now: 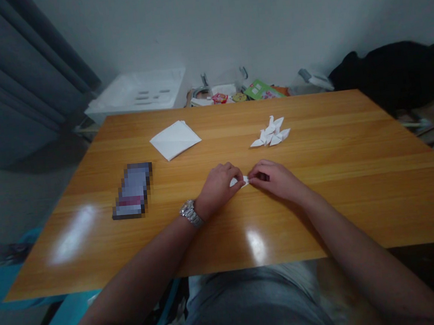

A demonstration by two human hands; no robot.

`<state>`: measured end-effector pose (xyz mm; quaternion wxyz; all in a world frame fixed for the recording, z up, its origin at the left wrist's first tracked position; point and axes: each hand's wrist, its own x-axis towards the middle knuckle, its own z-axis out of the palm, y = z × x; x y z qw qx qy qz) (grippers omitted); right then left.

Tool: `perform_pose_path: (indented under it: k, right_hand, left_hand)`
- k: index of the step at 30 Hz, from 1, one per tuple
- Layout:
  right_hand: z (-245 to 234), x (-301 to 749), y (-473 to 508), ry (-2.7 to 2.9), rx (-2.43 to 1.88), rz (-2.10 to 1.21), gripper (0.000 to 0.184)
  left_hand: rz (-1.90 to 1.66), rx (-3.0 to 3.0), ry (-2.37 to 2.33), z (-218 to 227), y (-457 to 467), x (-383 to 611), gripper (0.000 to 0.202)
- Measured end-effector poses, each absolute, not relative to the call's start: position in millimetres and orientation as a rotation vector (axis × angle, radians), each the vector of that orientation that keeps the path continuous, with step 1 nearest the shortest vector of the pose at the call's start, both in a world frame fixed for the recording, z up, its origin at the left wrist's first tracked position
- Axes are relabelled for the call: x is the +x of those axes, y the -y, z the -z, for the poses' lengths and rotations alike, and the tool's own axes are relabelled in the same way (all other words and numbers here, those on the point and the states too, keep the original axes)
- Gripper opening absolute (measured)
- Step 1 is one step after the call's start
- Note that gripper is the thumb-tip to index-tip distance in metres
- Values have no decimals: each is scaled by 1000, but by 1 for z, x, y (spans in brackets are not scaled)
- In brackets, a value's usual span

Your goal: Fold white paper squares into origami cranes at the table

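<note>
Between my two hands, just above or on the wooden table [345, 172], is a small folded piece of white paper [246, 180], mostly covered by fingers. My left hand [221, 184], with a metal watch [191, 213] on its wrist, pinches the paper's left side. At the other end, the fingertips of my right hand [274, 178] are closed on the paper's right edge. Beyond my right hand lie several folded white paper birds [270, 132] in a cluster. A stack of white paper sheets [175, 140] rests farther back on the left.
A phone with a blurred-out screen [132, 190] lies left of my left arm. Behind the table are a white plastic basin [139, 91], a green packet [262, 90] and other clutter. Dark cloth [390, 76] is heaped at the back right. Blue seats [64, 324] stand at the lower left.
</note>
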<state>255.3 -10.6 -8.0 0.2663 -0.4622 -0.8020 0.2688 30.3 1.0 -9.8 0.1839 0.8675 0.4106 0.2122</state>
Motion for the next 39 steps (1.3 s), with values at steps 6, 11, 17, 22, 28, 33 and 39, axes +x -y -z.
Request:
perform_pose_path:
  k: [6,11,17,22,28,33,39]
  right_hand:
    - [8,255,8,2148,-1292,-738,11]
    - [6,254,7,2140,-1344,-749,11]
    - [5,250,7,2123,-1422,-737,9]
    - [5,247,7,2121,-1466,-727,10]
    - [2,246,10,2153,-1468,-681,8]
    - [-3,248,19,2226,-1356,-587,12]
    - [-11,248,45,2471,-1350,-320,24]
  left_hand:
    - [-547,2448,-1203,7,0,33,14]
    - [-532,2466,-1218,8,-1,33,16]
    - [-555,2466,-1195,10,-3,33,17]
    - [-548,2470,-1202,10,-2,33,13]
    - [-554,2452,-1190,9,-1,32,8]
    - [-561,2431,-1172,10,-1,32,10]
    - [-559,2441,-1199,7,2,33,12]
